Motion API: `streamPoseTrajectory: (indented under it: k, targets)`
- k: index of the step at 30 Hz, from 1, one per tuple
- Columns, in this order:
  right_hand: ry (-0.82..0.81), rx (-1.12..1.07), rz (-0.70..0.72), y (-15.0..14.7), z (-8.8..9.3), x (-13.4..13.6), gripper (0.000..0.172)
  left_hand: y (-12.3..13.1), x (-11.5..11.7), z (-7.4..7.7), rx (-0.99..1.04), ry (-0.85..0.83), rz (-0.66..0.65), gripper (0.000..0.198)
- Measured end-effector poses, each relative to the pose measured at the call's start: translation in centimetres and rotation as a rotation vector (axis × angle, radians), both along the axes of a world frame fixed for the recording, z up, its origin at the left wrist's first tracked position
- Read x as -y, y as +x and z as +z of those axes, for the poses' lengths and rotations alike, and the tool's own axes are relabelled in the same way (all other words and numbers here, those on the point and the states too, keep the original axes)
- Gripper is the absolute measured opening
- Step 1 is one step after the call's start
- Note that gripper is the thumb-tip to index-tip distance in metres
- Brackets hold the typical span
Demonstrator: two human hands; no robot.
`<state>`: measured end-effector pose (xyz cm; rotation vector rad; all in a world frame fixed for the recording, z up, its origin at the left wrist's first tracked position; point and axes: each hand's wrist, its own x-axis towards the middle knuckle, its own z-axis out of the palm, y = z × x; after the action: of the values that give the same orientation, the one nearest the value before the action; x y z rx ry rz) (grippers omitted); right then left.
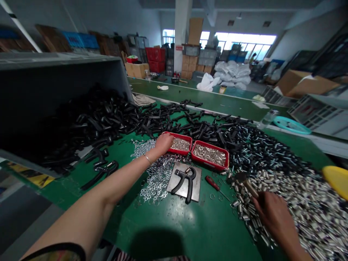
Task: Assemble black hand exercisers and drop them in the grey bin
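Observation:
My left hand (164,143) reaches over the left red tray (182,152), its fingers closed down at the small metal parts inside; what they pinch is hidden. My right hand (274,208) is wrapped round the wooden handle of a hammer (250,187), whose dark head rests over the metal cylinders (307,203) at the right. Between the hands, a black hand grip exerciser (189,179) lies on a square steel plate (196,193), legs toward me. A red-handled screwdriver (212,182) lies right of the plate. Shiny nuts or rings (153,181) are scattered to its left.
A second red tray (210,166) holds small metal pins. Black handles (146,123) spill from a grey bin (123,78) across the back. Black parts with bolts (252,146) are heaped at right. A yellow dish (337,179) stands at the right edge; a conveyor (236,105) runs behind.

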<state>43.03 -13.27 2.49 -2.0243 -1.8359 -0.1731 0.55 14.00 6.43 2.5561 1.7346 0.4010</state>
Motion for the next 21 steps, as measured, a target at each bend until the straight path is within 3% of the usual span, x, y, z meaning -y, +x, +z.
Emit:
streamPoseTrajectory:
  k: [2, 7, 10, 13, 16, 21]
  targets:
    - [-0.05, -0.107, 0.014, -1.1, 1.4, 0.2, 0.028, -0.5, -1.8, -0.2, -0.021, -0.032, 0.042, 0.018]
    - [-0.511, -0.49, 0.185, -8.2, 3.5, 0.2, 0.035, -0.8, -3.0, -2.2, 0.006, -0.058, 0.044, 0.017]
    - [-0.554, -0.528, 0.28, -13.2, 5.3, -0.7, 0.036, -1.2, -2.6, -2.8, 0.082, -0.045, 0.025, 0.02]
    - [-0.488, -0.553, 0.313, -16.5, 6.7, -2.3, 0.039, -1.7, -2.3, -2.6, 0.179, -0.018, 0.022, 0.021]
    - [-0.465, -0.486, 0.332, -17.9, 6.4, -4.4, 0.04, -1.9, -1.7, -2.2, 0.339, 0.033, -0.01, 0.019]
    - [-0.668, -0.486, 0.421, -18.4, 5.2, -6.3, 0.04, -1.8, 1.8, -2.6, 0.636, -0.009, -0.188, 0.013]
